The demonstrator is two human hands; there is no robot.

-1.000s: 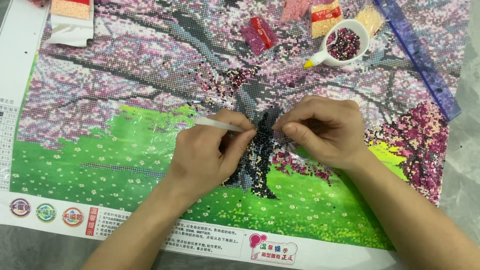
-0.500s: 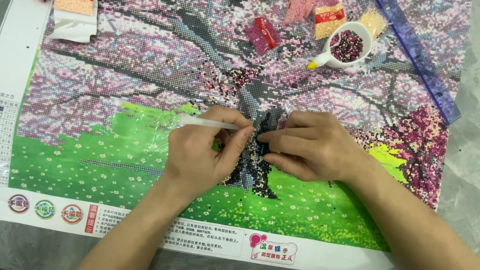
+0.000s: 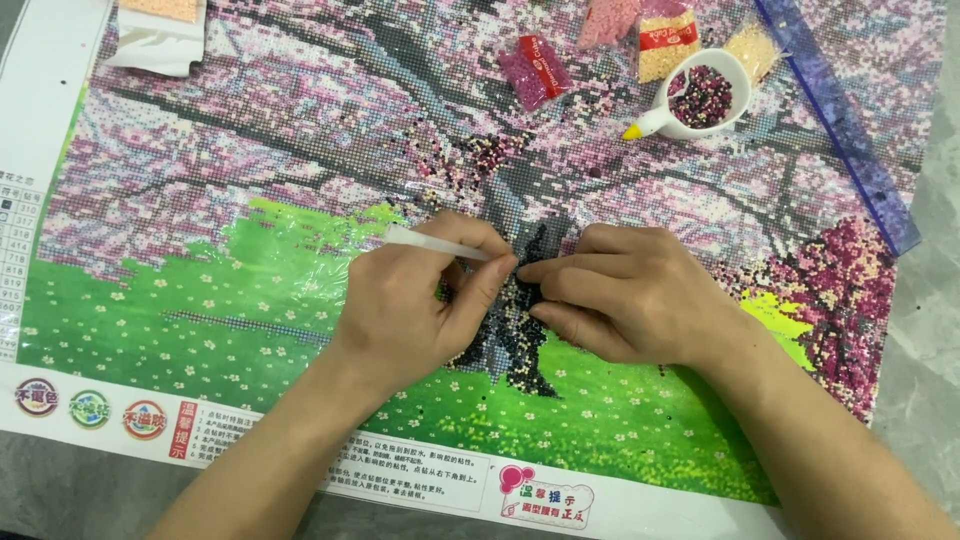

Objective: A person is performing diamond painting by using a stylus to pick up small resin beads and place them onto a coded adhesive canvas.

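Left hand: your left hand (image 3: 415, 300) lies at the centre of the frame, forearm coming up from the lower left, fingers curled and pinched around a white pen (image 3: 440, 243)
Pen: it runs nearly level across the top of that hand, blunt end pointing to the left of the frame, tip hidden between your fingertips at the dark trunk patch (image 3: 520, 335)
Right hand: your right hand (image 3: 625, 290) rests just right of centre, forearm entering from the lower right, palm down and fingers stretched leftward, flat on the canvas; it grips nothing, and its fingertips nearly meet those of the left hand
Canvas: the bead painting canvas (image 3: 250, 290) of pink blossom trees over green grass fills most of the frame and lies on a grey counter (image 3: 935, 330)
Upper right: a white scoop tray (image 3: 700, 98) holding dark beads sits beside small bead bags (image 3: 535, 70), with a purple ruler (image 3: 840, 120) slanting along the canvas edge
Upper left: a white packet (image 3: 155, 45) lies on the canvas corner
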